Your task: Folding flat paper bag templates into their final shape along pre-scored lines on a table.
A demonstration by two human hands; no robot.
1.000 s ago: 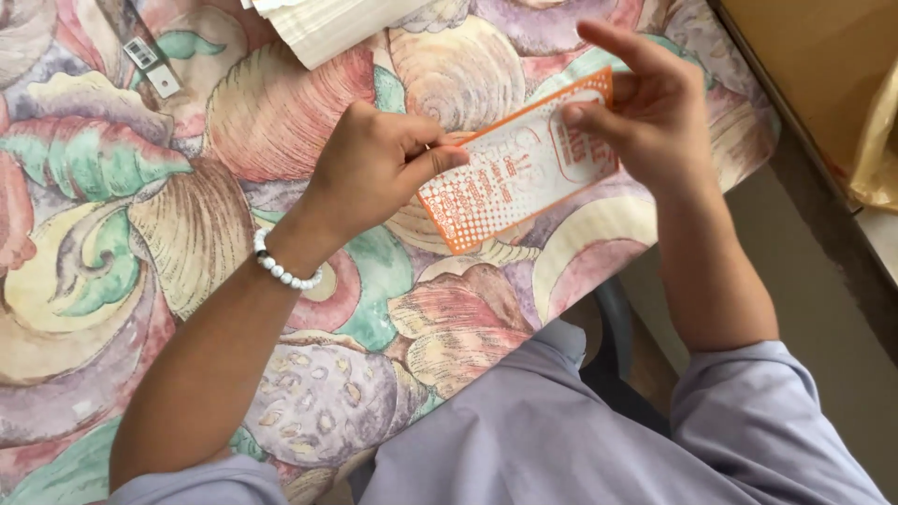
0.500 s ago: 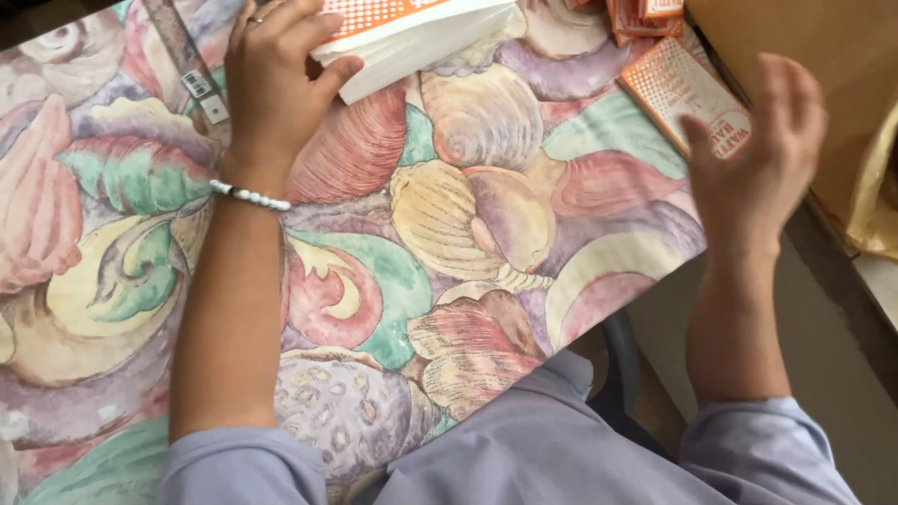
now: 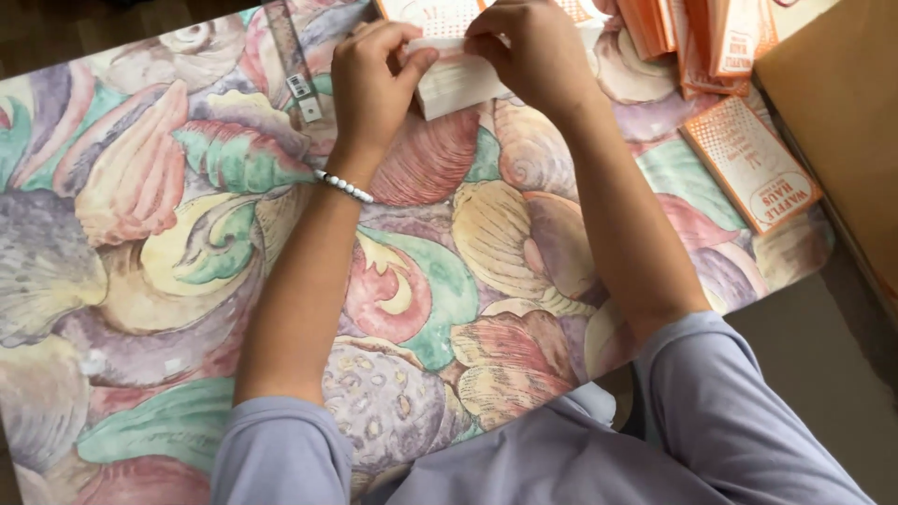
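Both hands are at the far edge of the table, on a thick white stack of flat cards [image 3: 458, 86]. My left hand [image 3: 376, 77], with a white bead bracelet on its wrist, pinches the stack's upper left corner. My right hand [image 3: 526, 51] grips the top of the stack just beside it. A flat orange carton [image 3: 751, 164] with a white dotted face lies alone on the cloth at the right, apart from both hands.
The table wears a cloth [image 3: 187, 243] printed with large pastel shells. Several more orange cartons [image 3: 713, 33] are piled at the far right. A brown cardboard box [image 3: 842, 122] stands off the table's right edge. A striped strap with a tag [image 3: 297, 75] lies at the far left.
The orange carton that both hands held has been laid down at the right. Both hands have since come together on the white stack.
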